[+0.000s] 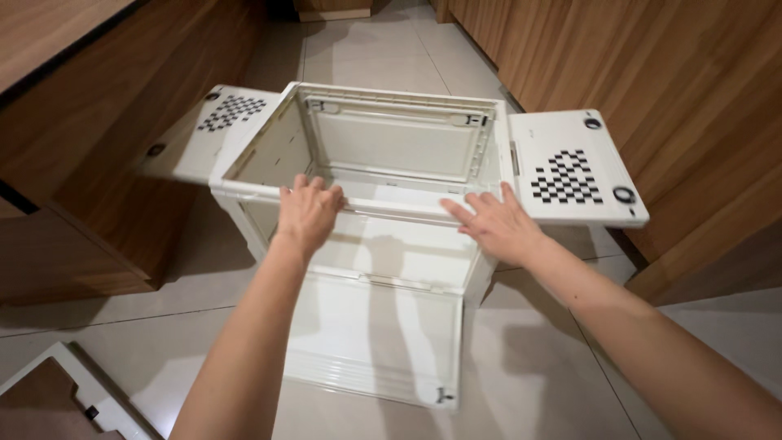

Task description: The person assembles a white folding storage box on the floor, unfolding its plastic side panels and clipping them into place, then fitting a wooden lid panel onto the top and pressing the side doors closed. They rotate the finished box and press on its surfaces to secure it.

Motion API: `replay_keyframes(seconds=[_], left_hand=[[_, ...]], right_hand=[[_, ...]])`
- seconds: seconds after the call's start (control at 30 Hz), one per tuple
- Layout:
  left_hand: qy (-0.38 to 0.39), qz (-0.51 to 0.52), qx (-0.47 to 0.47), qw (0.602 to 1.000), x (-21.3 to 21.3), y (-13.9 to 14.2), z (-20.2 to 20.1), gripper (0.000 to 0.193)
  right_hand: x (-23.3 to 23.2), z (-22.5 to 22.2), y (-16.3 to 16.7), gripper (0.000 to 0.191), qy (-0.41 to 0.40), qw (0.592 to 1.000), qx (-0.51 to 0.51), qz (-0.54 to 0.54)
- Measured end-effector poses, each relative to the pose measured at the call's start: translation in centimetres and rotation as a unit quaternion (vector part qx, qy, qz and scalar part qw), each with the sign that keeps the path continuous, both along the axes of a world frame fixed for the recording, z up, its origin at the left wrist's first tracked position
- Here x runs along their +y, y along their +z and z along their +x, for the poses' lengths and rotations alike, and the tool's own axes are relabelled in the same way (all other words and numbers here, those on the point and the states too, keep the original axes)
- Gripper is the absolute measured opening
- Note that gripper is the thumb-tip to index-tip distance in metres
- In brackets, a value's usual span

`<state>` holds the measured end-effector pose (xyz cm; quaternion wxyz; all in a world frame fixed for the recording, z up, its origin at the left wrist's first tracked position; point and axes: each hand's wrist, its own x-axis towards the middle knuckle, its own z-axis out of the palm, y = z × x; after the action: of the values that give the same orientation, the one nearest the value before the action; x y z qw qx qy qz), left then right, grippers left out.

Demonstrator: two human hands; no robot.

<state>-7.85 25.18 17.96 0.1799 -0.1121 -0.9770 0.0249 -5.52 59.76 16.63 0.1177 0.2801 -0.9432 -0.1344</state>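
Left hand (308, 213): fingers together and slightly curled, fingertips hooked over the near top rim of the white folding crate (391, 155), palm down. Whether the thumb closes under the rim cannot be told.

Right hand (497, 224): fingers extended and spread, laid flat along the same rim toward its right corner; nothing enclosed.

White folding crate: centre of the frame, upright on the tiled floor (538, 358), top open, interior bare and pale. Front panel (371, 342) hinged down and lying toward the lower centre of the frame, a small black mark at its lower right corner.

Left side flap (208, 130): swung outward to the upper left, bearing a black-and-white checkered patch and two dark round fittings.

Right side flap (574, 167): swung outward to the right of centre, with the same checkered patch and two dark round fittings.

Wooden cabinets (652, 81): brown grain, lining the upper right; a matching wooden unit fills the left edge.

White-framed panel (77, 391): lower left corner, lying on the floor, partly cut off.

Both forearms enter from the bottom edge, bare.
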Motion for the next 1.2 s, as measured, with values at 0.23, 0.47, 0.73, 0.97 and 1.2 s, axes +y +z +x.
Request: replay_keyframes(seconds=[0.23, 0.47, 0.73, 0.97, 1.2], left_hand=[[-0.064, 0.077, -0.014, 0.995, 7.5, -1.5, 2.6, 0.02], [-0.137, 0.046, 0.047, 0.988, 4.7, -2.2, 6.2, 0.025], [-0.108, 0.032, 0.017, 0.994, 7.8, -2.9, 5.7, 0.021], [-0.109, 0.076, 0.051, 0.99, 12.5, -3.5, 4.1, 0.019], [-0.128, 0.08, 0.03, 0.988, 16.2, -4.0, 5.1, 0.024]], right_hand=[[5.5, -2.9, -3.1, 0.064, -0.15, 0.984, 0.085, -0.044], [7.0, -1.9, -1.3, 0.037, -0.169, 0.984, 0.018, -0.044], [11.8, 1.0, -0.6, 0.034, -0.09, 0.988, 0.121, 0.036], [16.6, 2.4, -0.9, 0.034, -0.088, 0.985, 0.146, 0.038], [21.2, 4.4, -1.9, 0.034, -0.074, 0.987, 0.145, 0.0]])
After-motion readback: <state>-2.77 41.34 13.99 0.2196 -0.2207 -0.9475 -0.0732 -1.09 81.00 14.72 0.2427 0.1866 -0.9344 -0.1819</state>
